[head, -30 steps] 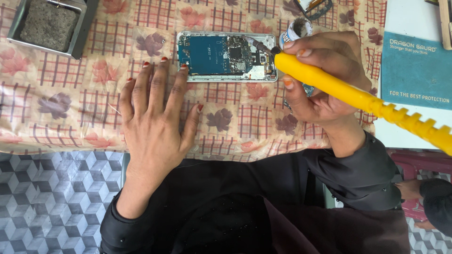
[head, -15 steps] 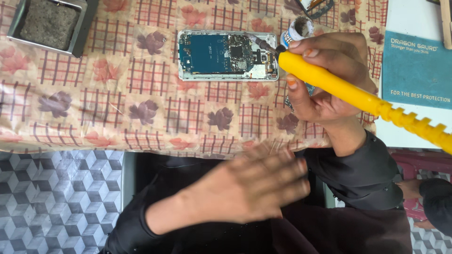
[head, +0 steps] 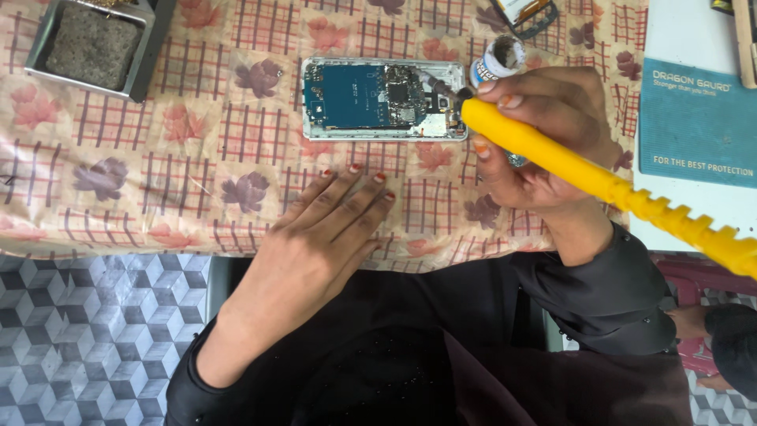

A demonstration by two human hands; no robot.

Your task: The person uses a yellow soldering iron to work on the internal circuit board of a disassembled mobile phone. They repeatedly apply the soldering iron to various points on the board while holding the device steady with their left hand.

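Table (head: pixel 118 197): covered by a checked cloth with leaf prints, carrying everything below.
Tray (head: pixel 150 47): dark metal, holding a grey sponge, sitting at the far left corner, well apart from the work.
Card (head: pixel 698 122): teal, lying on a white sheet at the right edge.
Phone (head: pixel 384 99): lying opened and flat at the middle of the cloth, blue board and small chips showing (back cover off).
Iron (head: pixel 599 185): yellow handle running in from the right, its metal tip touching the right end of the board.
Left hand (head: pixel 323 237): resting flat on the cloth just below the phone, fingers spread, holding nothing.
Right hand (head: pixel 544 134): wrapping closed round the iron near its tip, pen-fashion.
Pot (head: pixel 497 59): small, white, open, standing just behind the right hand.
Step (judged): working the tip on a joint at the board's right end.
Next move (judged): calling for a steady tip and the phone being kept from sliding.
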